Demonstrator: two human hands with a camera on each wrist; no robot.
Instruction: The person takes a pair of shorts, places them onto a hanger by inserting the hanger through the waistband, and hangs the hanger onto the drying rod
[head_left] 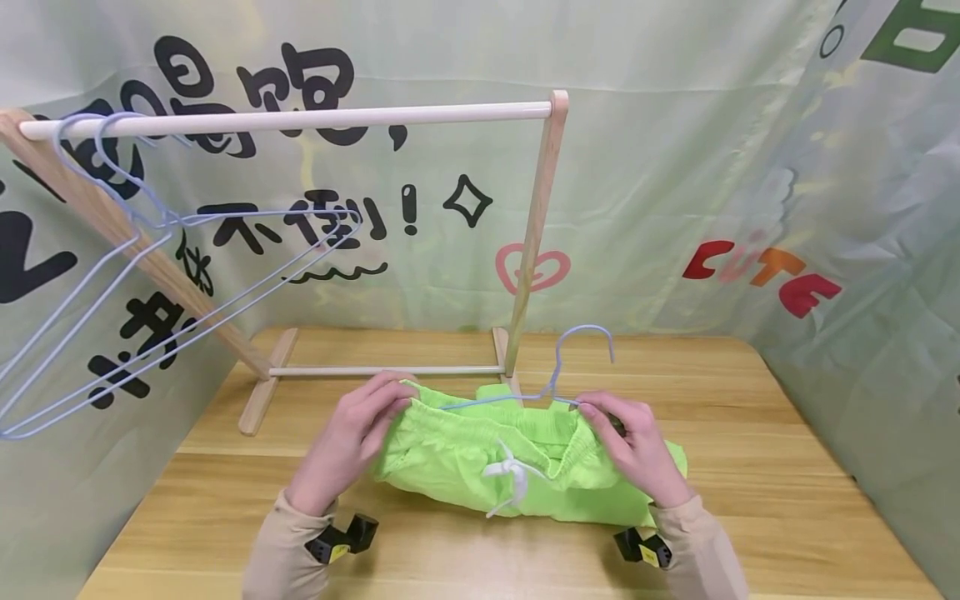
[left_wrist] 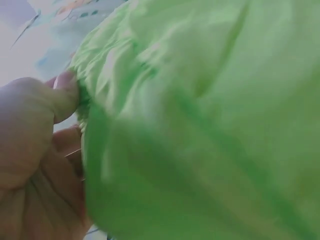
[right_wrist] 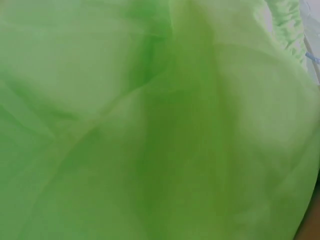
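Observation:
Bright green shorts [head_left: 465, 467] with a gathered elastic waistband and a white drawstring bow [head_left: 513, 475] are held up just above the table. A light-blue hanger [head_left: 557, 367] stands hook-up at the waist opening, its lower part hidden inside the cloth. My left hand [head_left: 360, 433] pinches the left end of the waistband; the left wrist view shows its thumb [left_wrist: 65, 95] on the gathered edge. At the other end, my right hand [head_left: 633, 437] grips the waistband beside the hanger's right arm. Green cloth [right_wrist: 150, 125] fills most of the right wrist view, hiding those fingers.
A wooden rack [head_left: 536, 225] with a white top rail [head_left: 300, 121] stands at the back left of the wooden table [head_left: 787, 500]. Two more light-blue hangers [head_left: 161, 221] hang at the rail's left end. Printed curtains [head_left: 660, 183] surround the table behind and at the sides.

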